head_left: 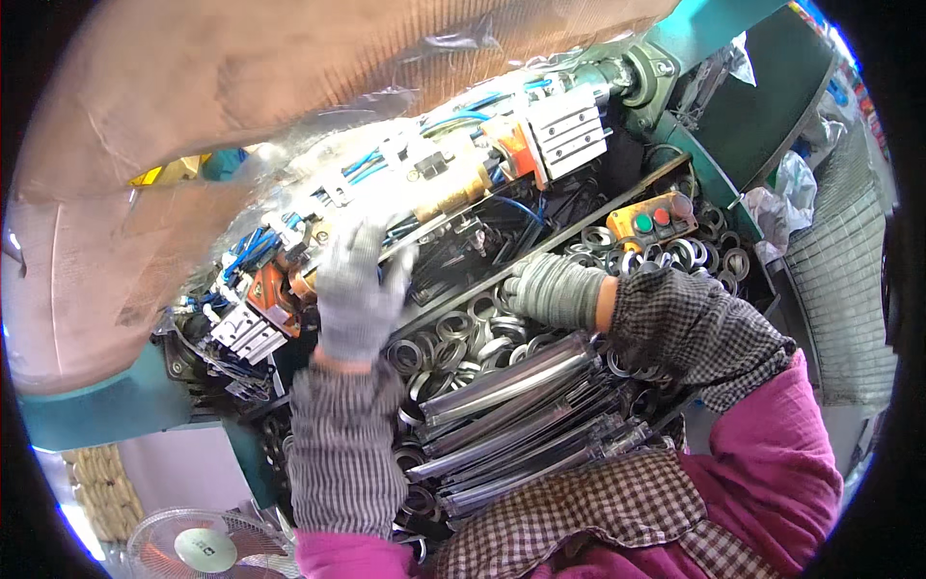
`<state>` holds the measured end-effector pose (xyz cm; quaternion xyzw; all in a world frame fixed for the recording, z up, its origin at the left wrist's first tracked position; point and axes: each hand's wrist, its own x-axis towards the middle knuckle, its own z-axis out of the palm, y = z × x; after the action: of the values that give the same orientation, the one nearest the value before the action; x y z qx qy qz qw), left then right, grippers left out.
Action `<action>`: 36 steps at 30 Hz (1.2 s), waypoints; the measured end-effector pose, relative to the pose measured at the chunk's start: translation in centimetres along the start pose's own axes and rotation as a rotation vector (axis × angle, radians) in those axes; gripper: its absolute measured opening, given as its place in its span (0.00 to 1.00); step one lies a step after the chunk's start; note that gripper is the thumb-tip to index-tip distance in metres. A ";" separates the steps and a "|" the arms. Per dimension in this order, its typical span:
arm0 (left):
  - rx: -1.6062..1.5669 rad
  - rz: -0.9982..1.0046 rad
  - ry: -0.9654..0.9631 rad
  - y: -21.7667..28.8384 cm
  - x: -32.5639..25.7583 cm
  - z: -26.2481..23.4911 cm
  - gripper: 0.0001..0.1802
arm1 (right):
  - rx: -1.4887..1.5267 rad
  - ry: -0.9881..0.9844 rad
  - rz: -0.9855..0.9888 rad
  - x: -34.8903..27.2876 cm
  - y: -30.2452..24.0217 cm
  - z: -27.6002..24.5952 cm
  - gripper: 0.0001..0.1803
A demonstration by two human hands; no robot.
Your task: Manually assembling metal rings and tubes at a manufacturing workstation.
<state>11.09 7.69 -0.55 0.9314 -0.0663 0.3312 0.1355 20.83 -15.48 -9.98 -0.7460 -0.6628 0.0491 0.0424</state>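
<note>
My left hand [359, 294], in a grey knitted glove, reaches up to the front of a machine [451, 191] with blue air hoses and metal clamps. Its fingers point away from me, with the thumb apart; bright glare washes out their tips. My right hand [559, 291], gloved likewise, is curled over the near side of a metal rail [579, 228], close to loose metal rings [451, 326]. What its fingers close on, if anything, is hidden. Below both hands lies a bundle of long, shiny flat strips [511, 410], on top of more rings.
A yellow control box [651, 224] with green and red buttons sits among rings at the right. Cardboard [241, 77] under clear film covers the machine's far side. A fan [204, 550] stands at the lower left. Grey woven sheeting [837, 261] hangs at the right.
</note>
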 end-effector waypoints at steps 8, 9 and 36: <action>-0.155 -0.406 -0.886 2.9 -10.4 -1.0 0.17 | 0.168 0.261 0.038 -0.3 -3.3 -5.0 0.10; -0.279 -0.584 -0.775 3.4 -10.3 -1.4 0.16 | 0.333 0.326 0.182 -0.8 -4.0 -5.1 0.11; -1.223 -0.675 -0.582 7.1 -5.2 -7.0 0.49 | 1.414 0.242 -0.198 -1.3 -5.2 -7.3 0.43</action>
<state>1.35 3.15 2.85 0.7100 0.0176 -0.0836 0.6990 16.49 -16.14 -2.00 -0.4768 -0.5275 0.3791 0.5923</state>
